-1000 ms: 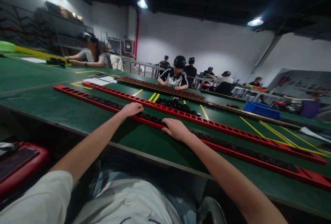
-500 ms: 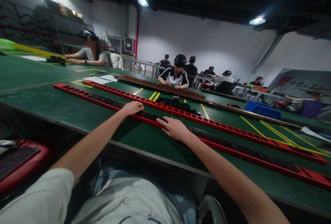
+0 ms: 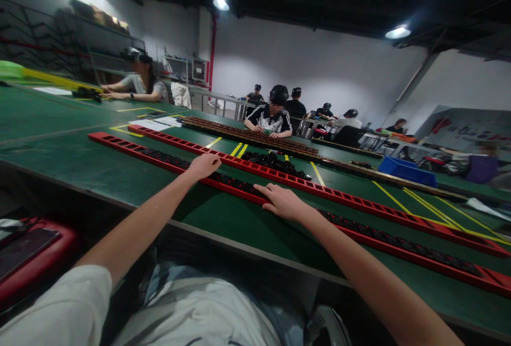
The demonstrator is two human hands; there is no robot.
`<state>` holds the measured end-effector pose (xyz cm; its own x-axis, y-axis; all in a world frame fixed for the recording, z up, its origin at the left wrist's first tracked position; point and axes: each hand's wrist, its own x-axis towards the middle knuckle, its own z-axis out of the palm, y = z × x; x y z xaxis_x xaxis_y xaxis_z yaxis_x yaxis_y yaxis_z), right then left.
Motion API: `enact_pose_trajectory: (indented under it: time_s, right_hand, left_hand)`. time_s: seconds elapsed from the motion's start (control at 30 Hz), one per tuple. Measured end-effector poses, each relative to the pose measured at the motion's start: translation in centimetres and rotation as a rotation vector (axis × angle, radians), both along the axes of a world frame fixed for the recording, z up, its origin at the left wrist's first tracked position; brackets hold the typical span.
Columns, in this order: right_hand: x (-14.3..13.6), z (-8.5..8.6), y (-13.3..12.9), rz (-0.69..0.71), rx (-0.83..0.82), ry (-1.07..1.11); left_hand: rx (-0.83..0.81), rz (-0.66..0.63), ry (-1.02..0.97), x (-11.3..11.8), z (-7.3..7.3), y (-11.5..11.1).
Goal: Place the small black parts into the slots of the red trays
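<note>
A long red slotted strip point(image 3: 239, 194) lies across the table in front of me, with black pieces point(image 3: 229, 180) seated in many of its slots. My left hand point(image 3: 203, 166) rests over this strip left of centre, its fingers curled in; whatever they grip, if anything, is hidden. Farther right, my right hand point(image 3: 285, 201) lies on the same strip with its fingers stretched out, fingertips touching the black pieces. A second red strip point(image 3: 363, 206) runs parallel just beyond, and its slots look unfilled. Behind it sits a heap of loose black pieces point(image 3: 273, 162).
Brown strips point(image 3: 247, 134) lie stacked farther back, before a person point(image 3: 268, 120) seated opposite. A blue bin point(image 3: 407, 170) stands at the back right. Papers point(image 3: 149, 124) lie at the back left. Another person point(image 3: 146, 85) works at far left. A red chair point(image 3: 51, 255) is at lower left.
The near red strip has shifted a little to the right. My right hand has moved right along with it, while my left hand has stayed nearly in place.
</note>
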<state>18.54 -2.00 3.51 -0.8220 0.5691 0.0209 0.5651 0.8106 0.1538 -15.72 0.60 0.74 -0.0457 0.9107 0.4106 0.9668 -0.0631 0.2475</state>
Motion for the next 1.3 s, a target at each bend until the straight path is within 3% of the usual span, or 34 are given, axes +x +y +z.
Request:
enact_pose_trajectory:
  time_s: [0.23, 0.4, 0.57, 0.67, 0.77, 0.87, 1.0, 1.13, 1.3]
  right_hand:
    - [8.4, 0.9, -2.0, -0.172, -0.105, 0.044]
    - [13.1, -0.7, -4.4, -0.391, -0.054, 0.173]
    - [11.3, -3.1, -7.3, -0.571, 0.139, 0.354]
    - [9.2, -3.8, -8.3, -0.549, 0.164, 0.37]
    - [8.3, -4.2, -8.6, -0.546, 0.178, 0.359]
    - [8.4, -4.3, -8.6, -0.537, 0.176, 0.356]
    - [9.0, -4.6, -8.5, -0.586, 0.191, 0.388]
    - [9.3, -4.8, -8.4, -0.577, 0.198, 0.402]
    - [9.8, -5.0, -8.0, -0.551, 0.225, 0.454]
  left_hand:
    - [-0.079, -0.008, 0.054, 0.3, 0.4, -0.3]
    - [-0.242, -0.128, 0.131, 1.3, 0.5, -0.2]
    - [-0.32, -0.223, 0.181, 2.8, 0.7, -1.8]
    - [-0.226, -0.273, 0.257, 3.1, 0.3, -4.0]
    - [-0.109, -0.271, 0.259, 2.6, -1.2, -6.0]
    - [0.024, -0.209, 0.24, 1.4, -3.3, -7.5]
    - [0.029, -0.256, 0.22, -0.7, -5.4, -8.9]
    - [0.05, -0.307, 0.136, -2.1, -6.1, -9.7]
    - [0.088, -0.344, 0.051, -1.5, -5.8, -10.1]
